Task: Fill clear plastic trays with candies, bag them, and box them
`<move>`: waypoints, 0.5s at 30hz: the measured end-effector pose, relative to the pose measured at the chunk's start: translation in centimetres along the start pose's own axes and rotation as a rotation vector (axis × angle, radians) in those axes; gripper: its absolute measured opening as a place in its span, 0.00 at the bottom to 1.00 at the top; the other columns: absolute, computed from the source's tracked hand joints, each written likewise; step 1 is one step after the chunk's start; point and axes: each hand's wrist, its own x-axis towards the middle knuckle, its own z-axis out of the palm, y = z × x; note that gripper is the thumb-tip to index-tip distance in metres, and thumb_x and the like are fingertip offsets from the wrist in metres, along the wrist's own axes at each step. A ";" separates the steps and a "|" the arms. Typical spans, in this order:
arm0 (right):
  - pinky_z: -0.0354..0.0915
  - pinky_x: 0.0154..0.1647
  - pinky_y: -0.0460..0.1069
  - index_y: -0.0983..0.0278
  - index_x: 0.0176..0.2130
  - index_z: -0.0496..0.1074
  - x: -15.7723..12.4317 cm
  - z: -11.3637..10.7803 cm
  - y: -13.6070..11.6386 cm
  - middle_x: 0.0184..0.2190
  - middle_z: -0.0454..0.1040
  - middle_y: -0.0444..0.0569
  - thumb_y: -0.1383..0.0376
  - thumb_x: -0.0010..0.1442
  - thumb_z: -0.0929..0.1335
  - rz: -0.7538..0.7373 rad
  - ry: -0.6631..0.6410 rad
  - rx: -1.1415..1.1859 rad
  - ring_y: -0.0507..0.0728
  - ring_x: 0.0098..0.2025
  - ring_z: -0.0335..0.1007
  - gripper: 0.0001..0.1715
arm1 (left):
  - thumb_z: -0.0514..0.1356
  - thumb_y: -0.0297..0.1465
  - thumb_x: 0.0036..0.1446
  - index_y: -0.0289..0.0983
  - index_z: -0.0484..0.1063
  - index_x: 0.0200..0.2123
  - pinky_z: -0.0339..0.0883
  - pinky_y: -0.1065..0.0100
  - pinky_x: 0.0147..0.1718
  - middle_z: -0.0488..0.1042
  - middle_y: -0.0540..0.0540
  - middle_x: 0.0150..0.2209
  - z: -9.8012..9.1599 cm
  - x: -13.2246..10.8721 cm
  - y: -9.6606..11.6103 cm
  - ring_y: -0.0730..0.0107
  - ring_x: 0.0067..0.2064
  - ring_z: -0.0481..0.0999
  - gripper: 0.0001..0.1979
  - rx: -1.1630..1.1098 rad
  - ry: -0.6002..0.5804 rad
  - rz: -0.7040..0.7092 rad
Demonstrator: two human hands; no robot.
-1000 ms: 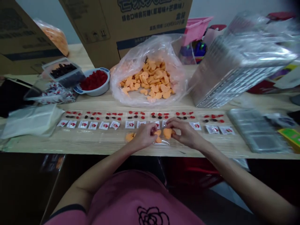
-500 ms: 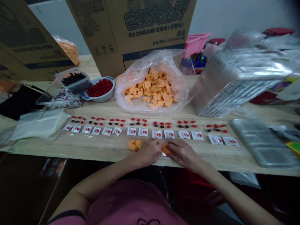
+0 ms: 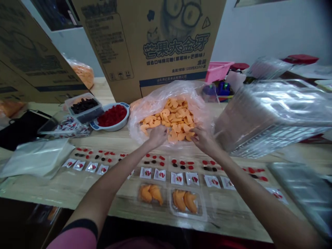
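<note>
A clear plastic bag (image 3: 135, 129) lies open at mid-table, full of orange candy pieces (image 3: 178, 117). My left hand (image 3: 158, 135) reaches into its near left part, fingers loosely apart and touching the pieces. At the near right side, my right hand (image 3: 203, 138) has curved, parted fingers at the edge of the pile. I see no piece clearly held in either hand. Closer to me are two clear trays; the right tray (image 3: 203, 216) holds orange pieces (image 3: 184, 200), and the left one holds similar orange pieces (image 3: 151, 193).
Red and black candies and white printed sachets (image 3: 160, 174) form a row below my forearms. A bowl of red candies (image 3: 112, 117) and a box of dark candies (image 3: 84, 105) stand left. Stacked clear trays (image 3: 259, 114) rise at right; a large carton (image 3: 160, 45) stands behind.
Both hands have moved forward from the near edge of the table to the bag of orange pieces. The two trays they covered now show. The view has tilted up.
</note>
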 end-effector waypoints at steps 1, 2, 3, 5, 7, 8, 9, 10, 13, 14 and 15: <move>0.64 0.38 0.48 0.68 0.43 0.71 1.4 0.5 0.4 0.40 0.73 0.55 0.71 0.57 0.64 0.041 -0.023 -0.050 0.57 0.35 0.70 0.12 | 0.54 0.27 0.54 0.34 0.74 0.31 0.63 0.66 0.38 0.75 0.42 0.33 0.4 1.9 -0.3 0.64 0.37 0.72 0.08 -0.011 0.006 -0.019; 0.63 0.36 0.48 0.68 0.43 0.71 2.6 0.9 0.6 0.40 0.72 0.56 0.71 0.57 0.64 0.068 -0.047 -0.083 0.57 0.34 0.70 0.13 | 0.56 0.28 0.53 0.34 0.74 0.31 0.63 0.66 0.37 0.75 0.43 0.32 1.1 3.5 -0.4 0.64 0.36 0.72 0.07 -0.027 0.004 -0.035; 0.62 0.34 0.48 0.69 0.43 0.71 3.5 1.2 0.8 0.40 0.73 0.56 0.71 0.57 0.64 0.083 -0.067 -0.103 0.57 0.33 0.69 0.13 | 0.58 0.30 0.52 0.34 0.74 0.30 0.63 0.67 0.35 0.75 0.43 0.31 1.9 4.6 -0.4 0.64 0.35 0.72 0.06 -0.045 0.003 -0.051; 0.60 0.31 0.47 0.69 0.40 0.71 4.7 1.7 0.8 0.37 0.73 0.57 0.69 0.56 0.66 0.105 -0.102 -0.132 0.57 0.32 0.69 0.10 | 0.61 0.32 0.48 0.34 0.73 0.30 0.62 0.67 0.33 0.74 0.44 0.30 3.7 6.0 0.3 0.64 0.34 0.72 0.07 -0.083 0.010 -0.091; 0.59 0.29 0.47 0.69 0.37 0.72 5.2 2.0 0.6 0.36 0.73 0.57 0.69 0.55 0.67 0.125 -0.127 -0.156 0.58 0.31 0.69 0.08 | 0.62 0.31 0.47 0.33 0.73 0.30 0.61 0.67 0.33 0.74 0.43 0.30 5.2 6.5 1.2 0.63 0.34 0.71 0.07 -0.122 0.043 -0.145; 0.58 0.29 0.48 0.69 0.36 0.72 5.3 2.0 0.5 0.35 0.73 0.58 0.70 0.53 0.68 0.135 -0.129 -0.161 0.58 0.31 0.69 0.07 | 0.61 0.29 0.47 0.33 0.73 0.30 0.61 0.67 0.32 0.74 0.43 0.30 5.7 6.6 1.6 0.64 0.33 0.71 0.06 -0.141 0.065 -0.170; 0.58 0.30 0.48 0.69 0.36 0.71 5.4 1.9 0.3 0.35 0.73 0.58 0.71 0.52 0.68 0.144 -0.124 -0.160 0.59 0.32 0.69 0.07 | 0.60 0.27 0.47 0.33 0.73 0.30 0.61 0.67 0.32 0.73 0.44 0.30 5.9 6.6 1.9 0.65 0.33 0.71 0.05 -0.161 0.086 -0.190; 0.58 0.30 0.48 0.69 0.36 0.71 5.4 1.7 0.2 0.34 0.73 0.57 0.72 0.51 0.68 0.153 -0.114 -0.153 0.59 0.32 0.69 0.08 | 0.59 0.25 0.46 0.33 0.72 0.29 0.60 0.68 0.32 0.73 0.45 0.29 6.0 6.6 2.2 0.66 0.32 0.70 0.05 -0.180 0.105 -0.201; 0.60 0.32 0.47 0.68 0.37 0.69 4.1 0.4 0.0 0.33 0.73 0.53 0.72 0.51 0.67 0.189 -0.066 -0.111 0.58 0.33 0.68 0.09 | 0.57 0.23 0.46 0.35 0.69 0.26 0.58 0.69 0.30 0.69 0.49 0.26 5.1 5.7 3.0 0.69 0.30 0.67 0.03 -0.226 0.143 -0.187; 0.60 0.32 0.47 0.67 0.36 0.68 3.2 -0.3 0.1 0.32 0.73 0.52 0.72 0.51 0.66 0.205 -0.032 -0.054 0.57 0.33 0.68 0.09 | 0.56 0.23 0.46 0.36 0.68 0.24 0.57 0.70 0.30 0.68 0.50 0.24 4.6 5.1 3.4 0.71 0.29 0.66 0.03 -0.240 0.152 -0.170; 0.60 0.32 0.47 0.67 0.36 0.68 1.9 -1.1 0.1 0.31 0.72 0.49 0.72 0.51 0.66 0.222 0.013 0.046 0.56 0.32 0.68 0.08 | 0.56 0.23 0.46 0.36 0.66 0.23 0.57 0.70 0.30 0.66 0.52 0.23 4.0 4.2 4.0 0.72 0.28 0.65 0.03 -0.258 0.165 -0.136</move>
